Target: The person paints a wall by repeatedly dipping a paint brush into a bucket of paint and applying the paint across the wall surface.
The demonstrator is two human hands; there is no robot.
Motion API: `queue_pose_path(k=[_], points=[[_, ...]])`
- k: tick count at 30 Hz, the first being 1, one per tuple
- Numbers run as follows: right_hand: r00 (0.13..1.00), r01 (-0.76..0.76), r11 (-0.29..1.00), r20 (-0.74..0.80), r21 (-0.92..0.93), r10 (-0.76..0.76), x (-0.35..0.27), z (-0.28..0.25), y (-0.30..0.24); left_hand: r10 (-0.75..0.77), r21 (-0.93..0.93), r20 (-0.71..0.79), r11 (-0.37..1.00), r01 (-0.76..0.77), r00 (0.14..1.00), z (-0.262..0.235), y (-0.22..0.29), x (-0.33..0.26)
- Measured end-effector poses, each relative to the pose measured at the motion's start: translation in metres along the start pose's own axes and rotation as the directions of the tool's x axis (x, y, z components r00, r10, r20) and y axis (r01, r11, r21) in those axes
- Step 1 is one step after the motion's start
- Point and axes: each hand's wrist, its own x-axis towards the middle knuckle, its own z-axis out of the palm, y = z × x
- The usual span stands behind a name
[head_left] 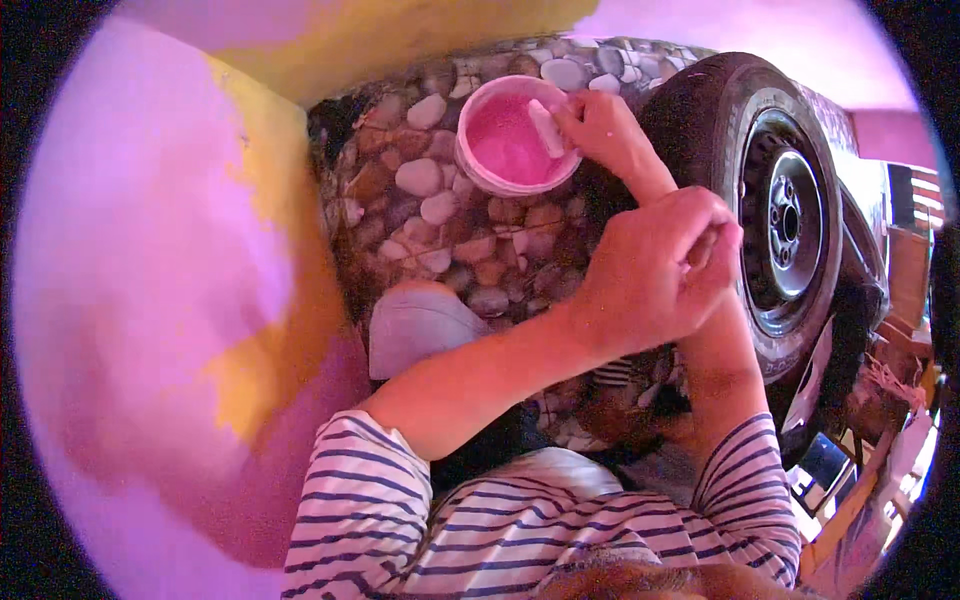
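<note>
My right hand (605, 130) reaches over the right rim of a round pale tub (468, 165). Pinched between its thumb and fingers is a small pale flat piece (546, 128), held tilted above the tub's opening. A pink-looking mass (512, 145) lies inside the tub. Nearer to me, my left hand (665, 265) crosses in front of my right forearm with its fingers curled closed. Whatever it may hold is hidden by the fingers.
A wheel with a black tyre (700, 130) stands upright close on the right. The floor (420, 180) has a pebble pattern. A patchy yellow and pale wall (240, 330) rises on the left. Several cluttered items, among them wooden pieces (905, 275), fill the far right.
</note>
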Motion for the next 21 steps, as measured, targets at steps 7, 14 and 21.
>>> queue_pose_path(k=[7,14,21], points=[[0.979,0.171,0.968,0.138,-0.186,-0.147,0.017,0.011,-0.002,0.103,0.181,0.115,0.976,-0.123,0.988,0.018,0.051,-0.035],[0.828,0.408,0.885,0.499,-0.225,-0.255,0.057,-0.030,-0.006,0.013,0.242,0.101,0.970,-0.037,0.995,0.021,0.100,-0.057],[0.703,0.403,0.906,0.676,-0.126,-0.219,0.103,-0.074,0.014,-0.038,0.226,-0.104,0.972,0.061,0.994,0.000,0.126,-0.066]])
